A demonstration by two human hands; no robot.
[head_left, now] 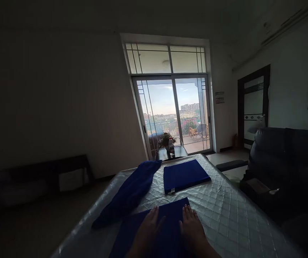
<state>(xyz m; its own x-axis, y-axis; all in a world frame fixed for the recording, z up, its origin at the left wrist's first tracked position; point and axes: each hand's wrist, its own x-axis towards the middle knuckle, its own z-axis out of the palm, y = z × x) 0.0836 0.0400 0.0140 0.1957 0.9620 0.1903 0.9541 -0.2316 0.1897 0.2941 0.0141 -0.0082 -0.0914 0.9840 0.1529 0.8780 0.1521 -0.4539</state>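
A blue cloth point(170, 218) lies flat on the silvery quilted table cover point(221, 211), close to me. My left hand point(150, 224) rests on its left part, fingers stretched out. On its right edge lies my right hand point(191, 220), also flat with the fingers extended. Beyond them sits a neatly folded blue cloth point(186, 173) with a small white label at its near left corner. A loose, rumpled blue cloth point(129, 193) stretches along the left side of the table. The near end of the cloth under my hands runs out of view.
Past the table's far end stands a small table point(164, 154) with a potted plant point(166, 139) and a bottle point(171, 147), before a sliding glass door point(159, 104). A dark armchair point(288, 161) is at the right. A low dark bench point(46, 172) stands along the left wall.
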